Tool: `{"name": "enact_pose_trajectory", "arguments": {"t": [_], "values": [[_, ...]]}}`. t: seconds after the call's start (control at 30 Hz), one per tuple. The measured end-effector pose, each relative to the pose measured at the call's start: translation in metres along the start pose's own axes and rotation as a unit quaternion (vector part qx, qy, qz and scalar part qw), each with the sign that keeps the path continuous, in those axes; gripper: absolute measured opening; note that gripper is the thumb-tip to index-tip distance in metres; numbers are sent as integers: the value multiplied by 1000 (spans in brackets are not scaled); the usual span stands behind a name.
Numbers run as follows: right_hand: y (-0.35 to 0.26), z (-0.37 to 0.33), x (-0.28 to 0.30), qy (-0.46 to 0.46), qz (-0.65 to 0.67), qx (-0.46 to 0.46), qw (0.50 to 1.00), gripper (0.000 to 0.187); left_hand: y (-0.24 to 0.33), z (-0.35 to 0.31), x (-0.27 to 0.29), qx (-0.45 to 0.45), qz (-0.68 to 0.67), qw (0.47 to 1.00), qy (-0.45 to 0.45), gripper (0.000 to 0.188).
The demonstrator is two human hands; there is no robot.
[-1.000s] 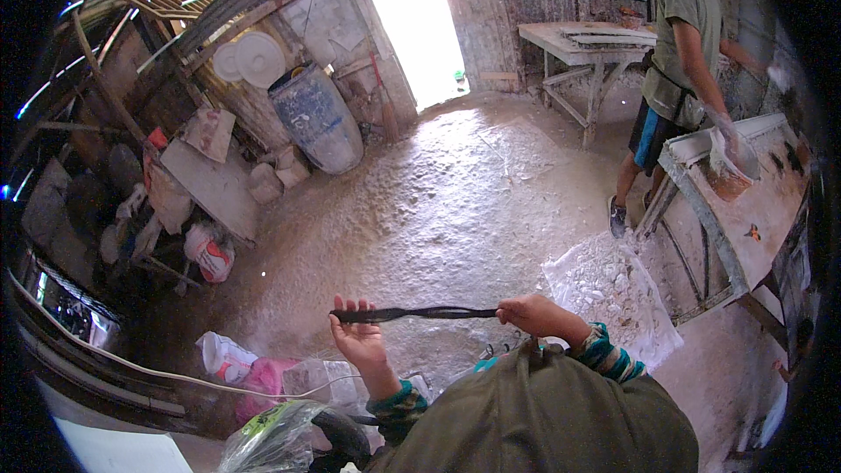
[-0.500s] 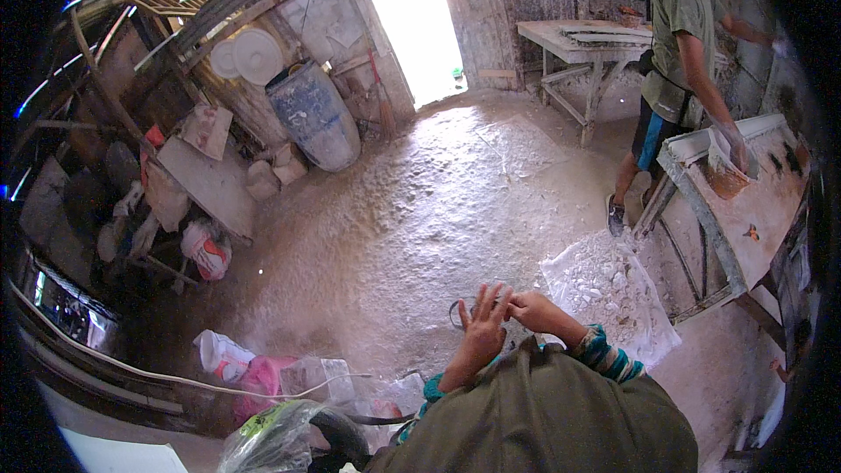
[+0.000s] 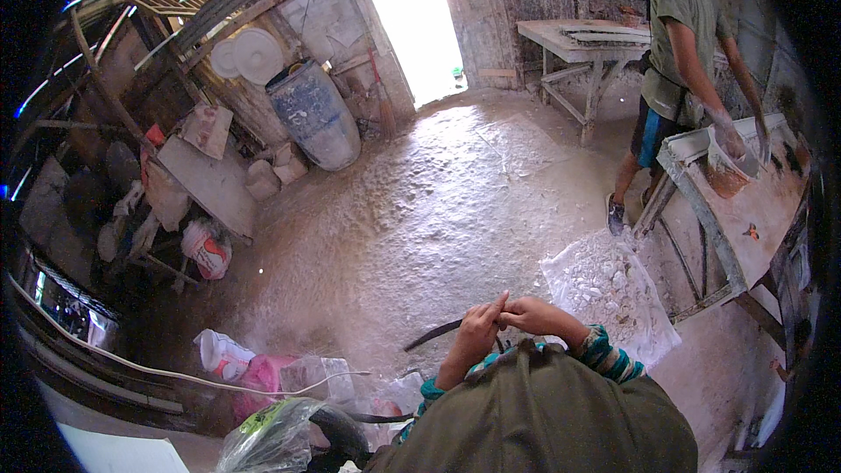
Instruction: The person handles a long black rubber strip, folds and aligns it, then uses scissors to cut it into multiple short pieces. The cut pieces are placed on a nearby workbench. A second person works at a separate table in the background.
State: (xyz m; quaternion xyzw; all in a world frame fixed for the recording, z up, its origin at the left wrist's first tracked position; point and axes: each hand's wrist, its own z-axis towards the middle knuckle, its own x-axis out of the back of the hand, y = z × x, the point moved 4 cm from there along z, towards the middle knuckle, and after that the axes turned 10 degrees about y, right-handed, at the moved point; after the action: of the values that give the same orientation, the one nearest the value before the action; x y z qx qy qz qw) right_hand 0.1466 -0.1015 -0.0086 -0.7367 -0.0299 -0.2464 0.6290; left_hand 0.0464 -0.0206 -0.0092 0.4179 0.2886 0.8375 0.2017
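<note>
My left hand and my right hand meet in front of my waist, with fingers curled and pressed together. A narrow black strap runs out from my left hand, its free end sticking out to the left. My right hand pinches at the same spot, where the strap seems to pass between the fingers; the exact hold is hidden. Just below the hands, a dark olive apron covers my front, over teal striped sleeves.
A co-worker reaches into a white bucket on a work table at right. White rubble lies on a sheet nearby. A blue barrel stands far left. Bags and a pale cable lie at lower left.
My left hand's spread fingers have closed beside my right hand. The strap's loop has opened into a free end pointing left. The co-worker's other arm has come down to the bucket.
</note>
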Motion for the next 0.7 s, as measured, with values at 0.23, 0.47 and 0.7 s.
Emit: {"name": "enact_pose_trajectory", "arguments": {"t": [0.23, 0.47, 0.7], "values": [[-13, -9, 19, 69, 37, -16, 997, 28, -11, 4, 20, 62, 6, 998, 10, 50], [-18, -9, 22, 136, 36, 16, 990, 21, -11, 6, 35, 80, 18, 996, 41, 46], [-10, -4, 12, 126, 213, 4, 969, 20, -9, 4, 33, 89, 13, 987, 129, 46]]}}
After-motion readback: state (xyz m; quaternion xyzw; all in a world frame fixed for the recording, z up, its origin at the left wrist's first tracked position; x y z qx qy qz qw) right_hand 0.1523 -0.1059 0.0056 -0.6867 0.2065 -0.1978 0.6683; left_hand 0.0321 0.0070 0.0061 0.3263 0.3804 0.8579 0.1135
